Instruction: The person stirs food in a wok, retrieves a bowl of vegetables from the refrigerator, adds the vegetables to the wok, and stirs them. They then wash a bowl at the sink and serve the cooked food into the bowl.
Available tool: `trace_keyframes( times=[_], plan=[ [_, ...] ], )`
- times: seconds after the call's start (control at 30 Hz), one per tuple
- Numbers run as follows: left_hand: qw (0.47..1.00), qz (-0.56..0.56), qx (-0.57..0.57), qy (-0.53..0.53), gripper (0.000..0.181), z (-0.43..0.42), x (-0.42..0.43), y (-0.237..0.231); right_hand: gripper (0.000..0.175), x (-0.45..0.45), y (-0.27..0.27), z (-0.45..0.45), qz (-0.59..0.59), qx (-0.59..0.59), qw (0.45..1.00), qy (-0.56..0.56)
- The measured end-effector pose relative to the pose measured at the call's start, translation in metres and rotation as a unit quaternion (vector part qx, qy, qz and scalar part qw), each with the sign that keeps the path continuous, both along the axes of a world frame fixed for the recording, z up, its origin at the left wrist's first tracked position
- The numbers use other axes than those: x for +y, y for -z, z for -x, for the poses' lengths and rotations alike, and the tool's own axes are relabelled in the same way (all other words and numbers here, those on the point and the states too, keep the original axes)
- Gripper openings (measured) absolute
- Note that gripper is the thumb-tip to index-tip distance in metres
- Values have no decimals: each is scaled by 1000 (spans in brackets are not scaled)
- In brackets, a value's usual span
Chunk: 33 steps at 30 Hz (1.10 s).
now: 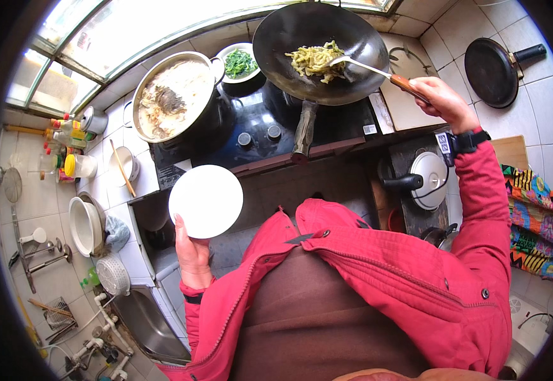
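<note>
My right hand grips the wooden handle of a metal spatula. Its blade meets a heap of cooked green-yellow strips, which look like vegetables, in a dark wok. The wok sits on the right side of a black gas stove, its handle pointing toward me. My left hand holds a white plate by its near rim, in front of the stove's left part. Nothing lies on the plate's visible face.
A large pot of pale, cloudy soup stands on the stove's left. Behind it is a bowl of chopped greens. A bowl with chopsticks, seasoning jars and a metal sink line the left. A lidded pressure cooker stands at right.
</note>
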<state>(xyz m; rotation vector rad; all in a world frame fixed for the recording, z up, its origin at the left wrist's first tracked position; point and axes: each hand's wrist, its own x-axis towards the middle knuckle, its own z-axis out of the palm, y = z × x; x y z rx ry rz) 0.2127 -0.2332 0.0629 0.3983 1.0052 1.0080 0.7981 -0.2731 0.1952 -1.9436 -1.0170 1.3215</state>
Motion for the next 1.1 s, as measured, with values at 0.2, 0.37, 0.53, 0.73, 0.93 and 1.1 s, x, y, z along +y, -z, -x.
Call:
trace_keyframes(
  times=[0.2, 0.37, 0.53, 0.73, 0.93, 1.1],
  plan=[
    [999, -10, -21, 26, 55, -6, 4, 1, 27, 2, 13, 33, 24, -37, 997, 63],
    [999, -21, -13, 41, 55, -6, 3, -4, 28, 34, 40, 25, -91, 57, 994, 31],
    [999, -23, -16, 31, 54, -2, 2, -5, 23, 54, 38, 33, -115, 120, 982, 88],
    [999, -35, -20, 24, 54, 6, 1, 1, 26, 23, 60, 73, -58, 53, 994, 82],
    [999, -22, -28, 25, 52, 12, 1, 3, 24, -3, 61, 49, -81, -1, 991, 102],
    [999, -28, -40, -17, 47, 15, 5, 21, 28, 30, 59, 54, -72, 47, 988, 127]
  ],
)
